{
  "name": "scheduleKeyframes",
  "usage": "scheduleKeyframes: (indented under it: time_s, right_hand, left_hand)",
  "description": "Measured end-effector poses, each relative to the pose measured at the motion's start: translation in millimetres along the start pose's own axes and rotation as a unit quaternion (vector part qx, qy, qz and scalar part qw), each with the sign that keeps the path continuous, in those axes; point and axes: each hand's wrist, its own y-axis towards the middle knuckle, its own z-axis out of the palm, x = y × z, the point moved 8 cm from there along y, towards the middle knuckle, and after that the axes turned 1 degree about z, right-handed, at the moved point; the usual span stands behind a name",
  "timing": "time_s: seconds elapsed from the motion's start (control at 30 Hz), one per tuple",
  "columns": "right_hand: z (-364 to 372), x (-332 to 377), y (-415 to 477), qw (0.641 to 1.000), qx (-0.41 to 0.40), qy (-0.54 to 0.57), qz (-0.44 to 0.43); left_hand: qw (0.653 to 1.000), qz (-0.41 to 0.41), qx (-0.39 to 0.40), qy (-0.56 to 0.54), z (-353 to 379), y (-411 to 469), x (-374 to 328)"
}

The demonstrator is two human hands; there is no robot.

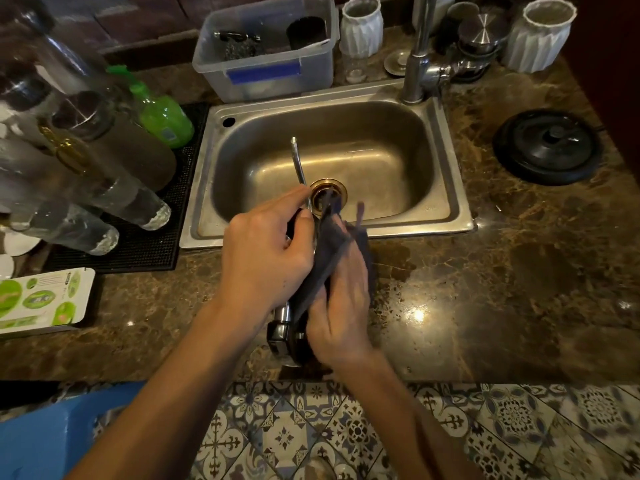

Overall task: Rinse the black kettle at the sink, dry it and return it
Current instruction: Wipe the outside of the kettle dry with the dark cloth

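Kettle (282, 336), black-bodied with a chrome collar and a thin silver spout, is held tilted over the brown marble bench (485, 289) at the steel sink (460, 202) front rim, mostly hidden, the left hand (266, 251) gripping its top and the right hand (341, 317) grasping a dark grey cloth (325, 258) against its side.

Basin: the sink (460, 202) is open across its middle and right.
Front rim: blocked by the left hand (266, 258) gripping the kettle (284, 327) and the right hand (343, 317) holding the cloth (332, 244).
Back: faucet (420, 46) and plastic bin (263, 74) stand close behind.
Left: glasses (104, 188) and green bottle (162, 112) crowd the edge.
Right: open desk (502, 289) in front; black round base (547, 147) behind.
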Motion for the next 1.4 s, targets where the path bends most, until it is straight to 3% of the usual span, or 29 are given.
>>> scheduleKeyframes:
  time_s: [0.07, 0.13, 0.3, 0.43, 0.7, 0.9, 1.07, 1.2, 1.4]
  right_hand:
    - [-3.3, -9.9, 19.7, 0.999, 0.011, 0.033, -0.014]
    - [-2.7, -23.3, 35.9, 0.999, 0.041, -0.004, -0.022]
    - [0.5, -70.5, 28.3, 0.991, 0.096, -0.068, 0.068]
    - [-6.3, -74.8, -26.3, 0.972, 0.027, 0.044, 0.230]
    - [-2.2, -30.4, -83.8, 0.957, -0.065, 0.074, 0.274]
    - [-1.1, 2.2, -101.8, 0.918, -0.003, 0.192, 0.346]
    - [-13.3, 22.2, -98.4, 0.854, 0.011, 0.301, 0.425]
    - [-26.4, 13.7, -101.3, 0.802, -0.010, 0.349, 0.484]
    - [-62.0, 17.3, -81.2, 0.783, -0.055, 0.378, 0.491]
  left_hand:
    - [1.000, 0.002, 0.007, 0.000, 0.6, 0.4, 0.6]
    - [1.000, 0.004, 0.010, 0.003, 0.6, 0.4, 1.2]
    - [1.000, -0.017, -0.004, 0.012, 0.4, -0.9, 5.1]
    - [1.000, -0.027, -0.003, 0.012, 1.3, -2.6, 4.1]
    - [0.999, -0.037, 0.002, 0.017, 2.2, -4.4, 3.3]
    - [0.999, -0.031, 0.012, 0.025, 3.6, -5.1, 1.9]
    - [0.999, -0.008, 0.032, 0.042, 3.1, -4.3, -2.1]
    - [0.997, 0.028, 0.041, 0.066, 3.2, -6.3, -4.5]
    - [1.000, 0.003, -0.005, -0.007, -8.4, -32.8, -18.4]
